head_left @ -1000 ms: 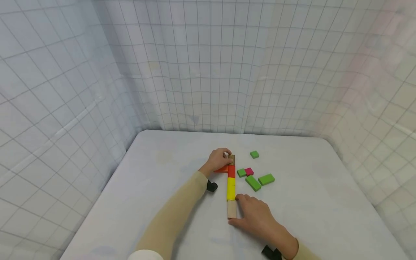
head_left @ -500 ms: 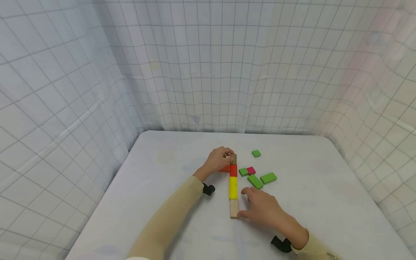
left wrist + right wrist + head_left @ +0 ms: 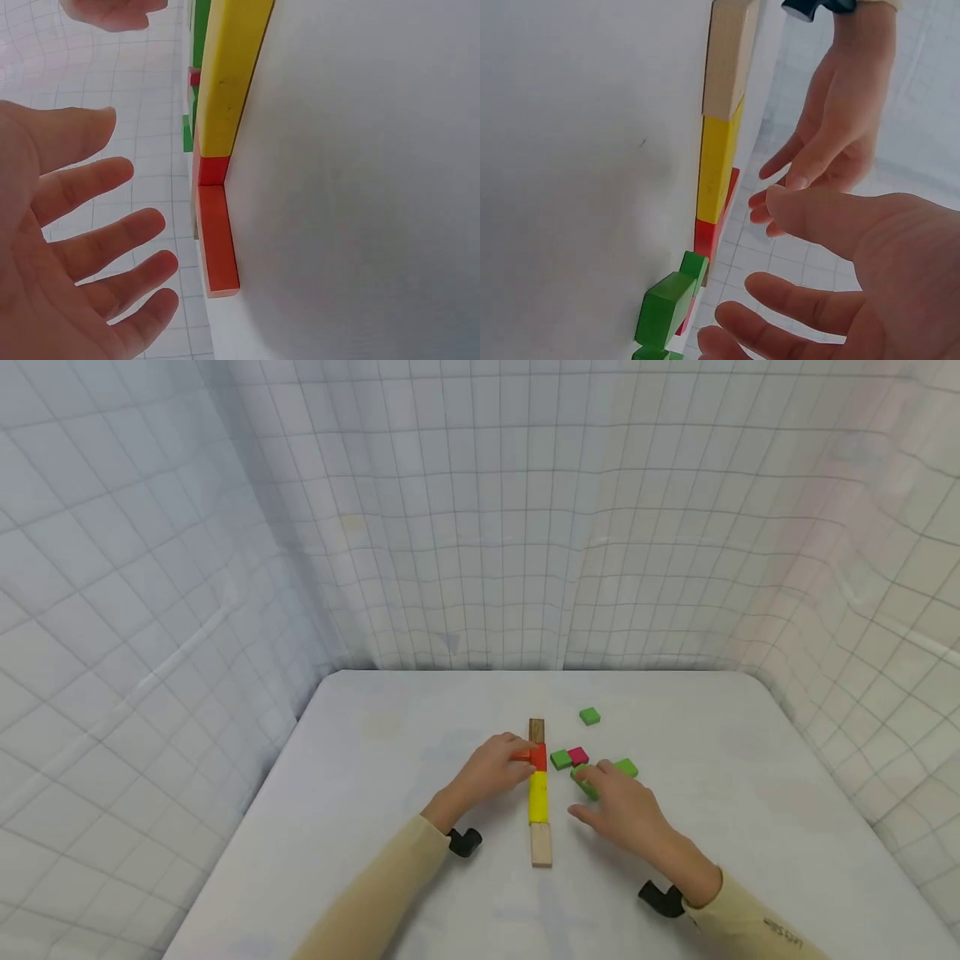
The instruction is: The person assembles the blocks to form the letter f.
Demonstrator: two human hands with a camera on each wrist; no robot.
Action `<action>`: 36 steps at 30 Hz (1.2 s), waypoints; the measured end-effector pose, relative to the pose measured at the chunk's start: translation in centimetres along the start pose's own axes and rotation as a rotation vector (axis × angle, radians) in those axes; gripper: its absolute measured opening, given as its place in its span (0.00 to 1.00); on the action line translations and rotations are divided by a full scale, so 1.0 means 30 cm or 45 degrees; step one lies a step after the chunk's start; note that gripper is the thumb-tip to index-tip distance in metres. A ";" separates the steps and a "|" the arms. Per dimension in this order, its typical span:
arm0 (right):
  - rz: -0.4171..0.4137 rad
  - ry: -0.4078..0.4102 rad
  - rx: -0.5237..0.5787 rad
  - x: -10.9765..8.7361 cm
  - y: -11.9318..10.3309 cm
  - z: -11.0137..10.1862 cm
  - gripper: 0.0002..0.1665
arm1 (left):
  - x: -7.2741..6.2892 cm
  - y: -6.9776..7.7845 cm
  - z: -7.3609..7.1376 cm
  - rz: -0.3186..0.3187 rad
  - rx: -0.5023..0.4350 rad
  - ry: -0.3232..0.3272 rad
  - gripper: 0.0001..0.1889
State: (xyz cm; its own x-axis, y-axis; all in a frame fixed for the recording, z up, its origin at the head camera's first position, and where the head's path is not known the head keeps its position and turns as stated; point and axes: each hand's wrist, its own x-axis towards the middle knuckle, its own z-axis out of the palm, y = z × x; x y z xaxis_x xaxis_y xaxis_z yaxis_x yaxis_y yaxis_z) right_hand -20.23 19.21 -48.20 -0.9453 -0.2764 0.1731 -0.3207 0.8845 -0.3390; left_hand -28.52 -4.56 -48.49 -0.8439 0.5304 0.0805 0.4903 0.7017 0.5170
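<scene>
My left hand (image 3: 491, 770) hovers with loosely spread fingers beside a row of blocks, over the red block (image 3: 538, 757) and orange-red block (image 3: 521, 755). The left wrist view shows nothing between its fingers. Along the row lie a dark brown block (image 3: 536, 730), that red block, a yellow block (image 3: 538, 797) and a pale wooden block (image 3: 541, 845). The orange-red block juts left from the red one. My right hand (image 3: 630, 810) is above a long green block (image 3: 665, 307), partly covering it in the head view. In the right wrist view its fingers are apart, holding nothing.
Right of the row lie a small green block (image 3: 561, 759), a magenta block (image 3: 577, 756) and another long green block (image 3: 627, 767). A small green block (image 3: 589, 716) lies farther back. Gridded white curtains (image 3: 465, 527) surround the white table (image 3: 360, 760).
My left hand has left the dark brown block and come back toward me. My right hand has let go of the pale wooden block and moved right and forward to the green blocks.
</scene>
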 end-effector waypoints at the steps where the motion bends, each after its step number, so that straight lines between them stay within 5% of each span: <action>1: -0.007 0.016 -0.003 0.002 0.006 0.001 0.29 | -0.012 0.000 0.005 0.012 0.028 -0.017 0.23; 10: 0.004 0.032 -0.012 0.021 0.038 0.016 0.28 | -0.070 -0.012 0.039 0.154 0.155 -0.189 0.37; 20: 0.053 0.000 -0.047 0.045 0.048 0.040 0.24 | -0.101 -0.006 0.055 0.101 0.245 -0.360 0.52; 36: 0.121 -0.011 -0.058 0.098 0.055 0.062 0.13 | -0.113 0.000 0.064 0.083 0.256 -0.351 0.54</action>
State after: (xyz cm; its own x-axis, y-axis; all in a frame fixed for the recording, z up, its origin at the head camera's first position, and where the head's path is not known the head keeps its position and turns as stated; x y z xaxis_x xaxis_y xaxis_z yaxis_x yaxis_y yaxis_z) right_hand -23.66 19.16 -49.96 -0.9719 -0.1934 0.1341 -0.2266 0.9229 -0.3113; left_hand -25.25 -5.44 -50.39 -0.7324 0.6664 -0.1399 0.5974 0.7274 0.3375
